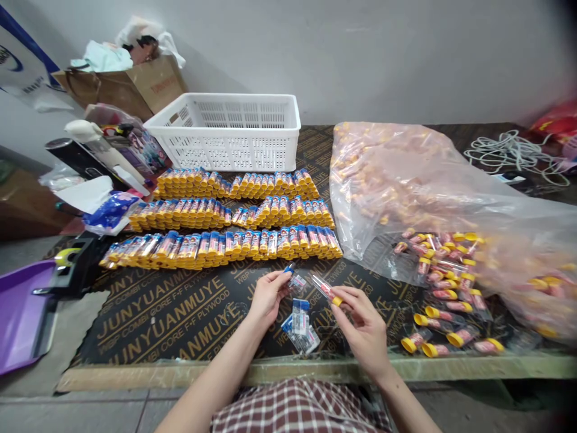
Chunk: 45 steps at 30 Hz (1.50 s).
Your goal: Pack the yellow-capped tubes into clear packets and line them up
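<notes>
Between its thumb and fingers, my left hand (271, 296) pinches a small clear plastic sleeve with a blue top (296, 281). My right hand (359, 316) grips a clear tube with a yellow cap (325, 287) and pink contents, its clear end tilted up toward the left hand. The two items are close but apart. On the board just below them lies a small pile of clear sleeves with blue ends (301, 325). Several loose yellow-capped tubes (446, 291) are scattered to the right of my right hand.
Stacked rows of finished-looking blue-and-yellow tubes (220, 243) stretch across the board (180, 313). Behind them stands a white plastic basket (234, 147). A large clear bag of tubes (396, 174) covers the right side. A purple dustpan (22, 313), tape dispenser (74, 264) and white cable (509, 153) lie around.
</notes>
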Each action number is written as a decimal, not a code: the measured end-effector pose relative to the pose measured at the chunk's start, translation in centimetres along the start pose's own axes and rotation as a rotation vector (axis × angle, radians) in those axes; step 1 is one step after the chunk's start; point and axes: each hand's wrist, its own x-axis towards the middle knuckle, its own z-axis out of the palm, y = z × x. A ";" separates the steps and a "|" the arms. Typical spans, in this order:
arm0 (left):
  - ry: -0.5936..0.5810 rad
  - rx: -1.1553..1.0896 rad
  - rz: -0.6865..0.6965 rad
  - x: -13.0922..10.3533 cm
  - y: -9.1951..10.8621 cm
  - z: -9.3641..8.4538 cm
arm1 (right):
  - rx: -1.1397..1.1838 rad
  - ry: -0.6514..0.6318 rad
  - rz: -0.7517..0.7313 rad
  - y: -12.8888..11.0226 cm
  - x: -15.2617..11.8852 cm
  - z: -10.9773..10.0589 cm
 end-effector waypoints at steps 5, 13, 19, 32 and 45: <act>0.074 -0.064 0.018 0.2 -0.1 0.1 | -0.097 0.021 -0.110 -0.6 -0.1 0.6; 0.121 -0.122 -0.001 0.1 0.2 0.1 | -0.165 0.029 -0.253 -1.2 -0.1 1.5; 0.051 -0.058 0.059 -0.5 -0.2 0.5 | -0.082 -0.122 -0.214 -1.0 -0.2 2.0; -0.338 0.162 -0.150 -2.8 -0.5 0.9 | -0.086 -0.311 -0.245 0.0 1.6 1.2; -0.353 0.158 -0.187 -3.7 -0.8 1.3 | 0.058 -0.359 -0.189 0.5 1.1 1.2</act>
